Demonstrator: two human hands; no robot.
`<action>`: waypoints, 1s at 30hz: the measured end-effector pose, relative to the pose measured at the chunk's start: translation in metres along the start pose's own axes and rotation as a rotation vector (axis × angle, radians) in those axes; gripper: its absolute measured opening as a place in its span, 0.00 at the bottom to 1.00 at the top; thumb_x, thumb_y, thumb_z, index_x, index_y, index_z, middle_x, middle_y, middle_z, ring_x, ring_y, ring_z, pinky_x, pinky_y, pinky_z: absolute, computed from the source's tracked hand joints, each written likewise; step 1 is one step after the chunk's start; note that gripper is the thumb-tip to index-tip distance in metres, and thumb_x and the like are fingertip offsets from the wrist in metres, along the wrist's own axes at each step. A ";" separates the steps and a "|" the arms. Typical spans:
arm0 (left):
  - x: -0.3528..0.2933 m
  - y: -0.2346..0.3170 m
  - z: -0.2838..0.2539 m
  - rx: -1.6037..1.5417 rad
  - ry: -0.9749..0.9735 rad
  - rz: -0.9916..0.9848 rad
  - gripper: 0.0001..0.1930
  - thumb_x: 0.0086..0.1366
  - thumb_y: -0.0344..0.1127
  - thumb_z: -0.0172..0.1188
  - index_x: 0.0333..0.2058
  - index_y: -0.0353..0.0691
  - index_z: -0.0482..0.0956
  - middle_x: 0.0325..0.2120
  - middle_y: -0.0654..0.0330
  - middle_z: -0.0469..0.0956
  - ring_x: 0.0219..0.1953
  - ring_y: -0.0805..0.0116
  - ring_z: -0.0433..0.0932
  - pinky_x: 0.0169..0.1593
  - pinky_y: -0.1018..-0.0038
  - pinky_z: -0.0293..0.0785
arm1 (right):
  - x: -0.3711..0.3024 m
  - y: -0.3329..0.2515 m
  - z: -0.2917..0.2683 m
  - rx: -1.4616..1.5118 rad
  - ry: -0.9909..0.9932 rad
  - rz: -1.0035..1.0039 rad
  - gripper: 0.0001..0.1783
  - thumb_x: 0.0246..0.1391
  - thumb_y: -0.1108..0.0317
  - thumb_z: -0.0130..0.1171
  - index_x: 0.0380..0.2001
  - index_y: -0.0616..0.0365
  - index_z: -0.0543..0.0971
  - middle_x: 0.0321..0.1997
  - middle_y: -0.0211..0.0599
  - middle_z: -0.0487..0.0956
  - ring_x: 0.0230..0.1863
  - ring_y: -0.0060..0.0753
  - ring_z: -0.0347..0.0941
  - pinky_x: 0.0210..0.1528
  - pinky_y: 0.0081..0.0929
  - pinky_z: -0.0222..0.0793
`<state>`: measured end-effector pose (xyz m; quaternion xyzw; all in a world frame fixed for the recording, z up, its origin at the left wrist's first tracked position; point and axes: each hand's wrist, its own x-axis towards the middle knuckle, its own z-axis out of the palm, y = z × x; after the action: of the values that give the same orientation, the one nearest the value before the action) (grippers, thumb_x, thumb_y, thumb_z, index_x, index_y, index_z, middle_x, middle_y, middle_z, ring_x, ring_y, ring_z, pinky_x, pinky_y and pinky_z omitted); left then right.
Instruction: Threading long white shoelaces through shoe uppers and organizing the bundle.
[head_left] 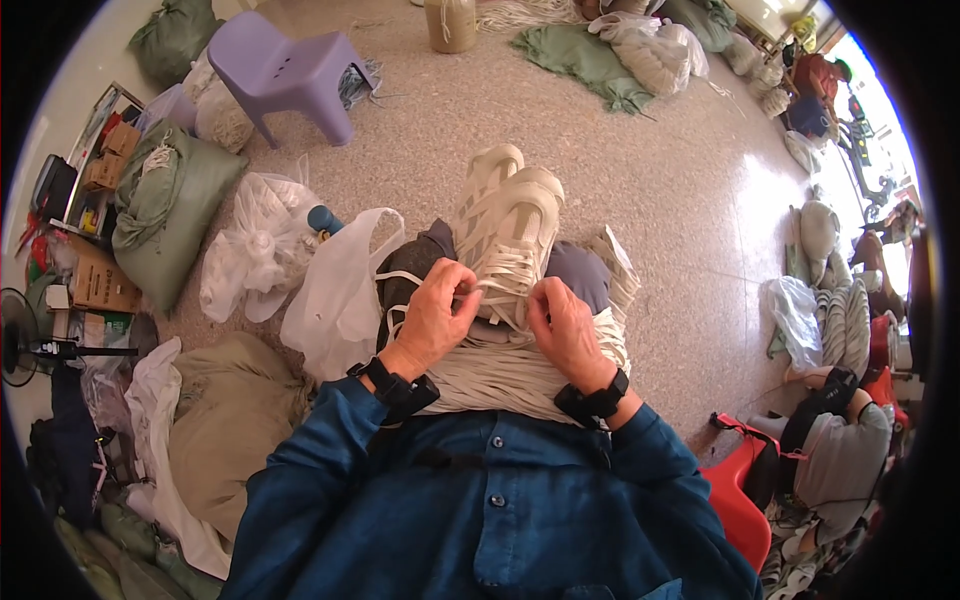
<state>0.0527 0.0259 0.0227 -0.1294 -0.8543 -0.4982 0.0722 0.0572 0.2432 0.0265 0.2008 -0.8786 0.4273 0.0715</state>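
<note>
A pair of cream lace-up sneakers lies on my lap, toes away from me; the nearer sneaker overlaps the other sneaker. My left hand pinches a flat, pale shoelace at the left side of the nearer one's opening. On the opposite side, my right hand has thumb and forefinger closed on the lacing; the exact grip is partly hidden. Lacing crosses the tongue in several rows. Beneath my wrists a thick bundle of loose cream laces lies across my lap.
A white plastic bag stands by my left knee, beside a knotted clear bag. Further left are a green sack and a purple chair. At right, a red chair and another person are close by.
</note>
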 end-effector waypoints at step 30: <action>-0.001 0.011 -0.044 0.347 -0.131 0.185 0.09 0.64 0.29 0.60 0.42 0.37 0.79 0.32 0.53 0.77 0.32 0.48 0.78 0.38 0.59 0.74 | -0.003 -0.033 0.002 -0.339 -0.016 -0.187 0.14 0.47 0.73 0.66 0.39 0.59 0.77 0.52 0.41 0.73 0.58 0.49 0.68 0.61 0.47 0.61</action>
<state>0.0569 -0.0076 0.0533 -0.2250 -0.9146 -0.3255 0.0833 0.0734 0.2240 0.0476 0.2703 -0.9159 0.2633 0.1367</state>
